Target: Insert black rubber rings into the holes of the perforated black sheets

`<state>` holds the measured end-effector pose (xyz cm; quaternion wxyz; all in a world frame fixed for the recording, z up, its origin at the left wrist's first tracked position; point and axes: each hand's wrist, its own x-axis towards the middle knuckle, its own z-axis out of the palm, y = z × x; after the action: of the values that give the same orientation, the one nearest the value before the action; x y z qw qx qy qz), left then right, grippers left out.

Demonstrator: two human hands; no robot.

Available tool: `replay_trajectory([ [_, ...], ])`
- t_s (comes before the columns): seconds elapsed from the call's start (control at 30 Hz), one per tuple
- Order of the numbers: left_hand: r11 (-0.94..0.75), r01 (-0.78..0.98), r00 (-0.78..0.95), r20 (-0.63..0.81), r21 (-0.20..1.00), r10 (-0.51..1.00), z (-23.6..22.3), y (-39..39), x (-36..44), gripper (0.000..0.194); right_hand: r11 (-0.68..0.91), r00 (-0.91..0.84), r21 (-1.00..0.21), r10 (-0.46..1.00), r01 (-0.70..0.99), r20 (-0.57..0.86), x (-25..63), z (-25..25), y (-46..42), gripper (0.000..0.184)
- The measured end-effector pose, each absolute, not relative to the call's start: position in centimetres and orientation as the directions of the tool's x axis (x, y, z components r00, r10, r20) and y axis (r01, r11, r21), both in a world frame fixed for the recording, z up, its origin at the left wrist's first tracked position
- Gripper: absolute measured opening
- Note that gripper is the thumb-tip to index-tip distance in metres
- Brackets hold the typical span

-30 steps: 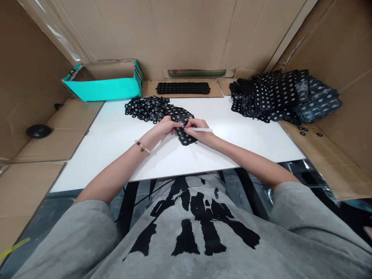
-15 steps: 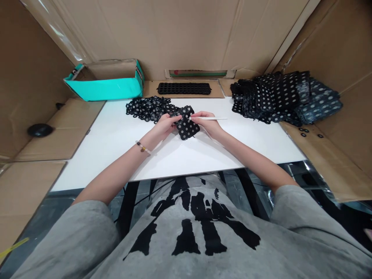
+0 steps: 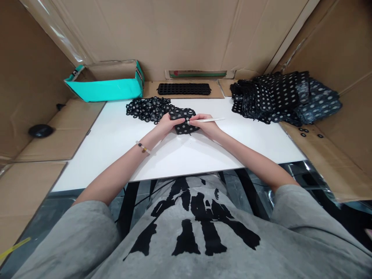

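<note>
My left hand (image 3: 166,124) grips the near left side of a folded piece of black rubber-like sheet punched with pale round dots (image 3: 183,114). Its fingers partly cover the piece. My right hand (image 3: 205,126) holds a thin white stick (image 3: 210,120) like a pen, its tip pressed at the piece's right edge. Touching the piece on its left lies a loose heap of the same black ringed sheet (image 3: 148,109). A beaded bracelet (image 3: 142,147) circles my left wrist.
Everything lies on a white board (image 3: 116,155) walled by cardboard. A large stack of dotted sheets (image 3: 279,97) sits back right, with several small black rings (image 3: 303,131) beyond it. A black holed tray (image 3: 184,89) and a teal box (image 3: 101,92) stand behind.
The piece is now folded more compactly and sits slightly farther back. My right hand has moved in, bringing the stick's tip from above the piece to its right edge.
</note>
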<state>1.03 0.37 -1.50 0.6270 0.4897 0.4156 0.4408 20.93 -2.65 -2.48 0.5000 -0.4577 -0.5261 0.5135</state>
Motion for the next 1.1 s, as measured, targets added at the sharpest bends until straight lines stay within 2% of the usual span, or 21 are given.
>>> replay_trajectory([
  [0.13, 0.180, 0.017, 0.249, -0.179, 0.983, 0.952, -2.2, 1.2, 0.5, 0.035, 0.092, -0.068, -0.993, 0.994, 0.077, 0.087, 21.0, -2.6, -2.8, 0.032],
  [0.23, 0.216, 0.021, 0.221, -0.215, 0.976, 0.951, -2.2, 1.1, 0.6, 0.034, 0.181, -0.044, -0.964, 0.983, 0.197, 0.175, 21.3, -2.9, -2.6, 0.033],
  [0.3, 0.236, -0.020, 0.222, -0.226, 0.972, 0.949, -1.9, 0.7, 0.9, 0.030, 0.324, -0.030, -0.886, 0.942, 0.332, 0.333, 21.5, -3.0, -2.6, 0.034],
  [0.37, 0.265, -0.070, 0.199, -0.246, 0.962, 0.948, -1.5, 0.3, 1.2, 0.027, 0.461, -0.044, -0.755, 0.865, 0.466, 0.500, 21.7, -2.9, -2.6, 0.036],
  [0.43, 0.303, -0.125, 0.184, -0.278, 0.945, 0.943, -1.2, -0.1, 1.4, 0.022, 0.523, -0.088, -0.660, 0.815, 0.540, 0.573, 21.7, -2.7, -2.9, 0.037],
  [0.5, 0.345, -0.173, 0.212, -0.307, 0.922, 0.928, -1.0, -0.3, 1.6, 0.017, 0.522, -0.131, -0.664, 0.828, 0.536, 0.545, 21.7, -2.5, -3.2, 0.039],
  [0.6, 0.373, -0.189, 0.254, -0.322, 0.908, 0.912, -1.1, -0.4, 1.7, 0.013, 0.490, -0.173, -0.749, 0.869, 0.447, 0.464, 21.4, -2.3, -3.7, 0.042],
  [0.83, 0.221, 0.006, 0.154, -0.219, 0.975, 0.964, -2.8, 0.7, 1.3, 0.025, 0.410, -0.192, -0.859, 0.911, 0.307, 0.366, 20.7, -2.9, -3.7, 0.036],
  [0.97, 0.136, 0.019, 0.189, -0.137, 0.991, 0.972, -3.5, 1.1, 0.9, 0.035, 0.397, -0.202, -0.856, 0.916, 0.331, 0.347, 20.6, -3.5, -3.4, 0.031],
  [1.1, 0.123, 0.051, 0.185, -0.130, 0.991, 0.974, -3.5, 1.0, 0.9, 0.039, 0.414, -0.251, -0.825, 0.907, 0.384, 0.339, 20.7, -4.1, -3.0, 0.028],
])
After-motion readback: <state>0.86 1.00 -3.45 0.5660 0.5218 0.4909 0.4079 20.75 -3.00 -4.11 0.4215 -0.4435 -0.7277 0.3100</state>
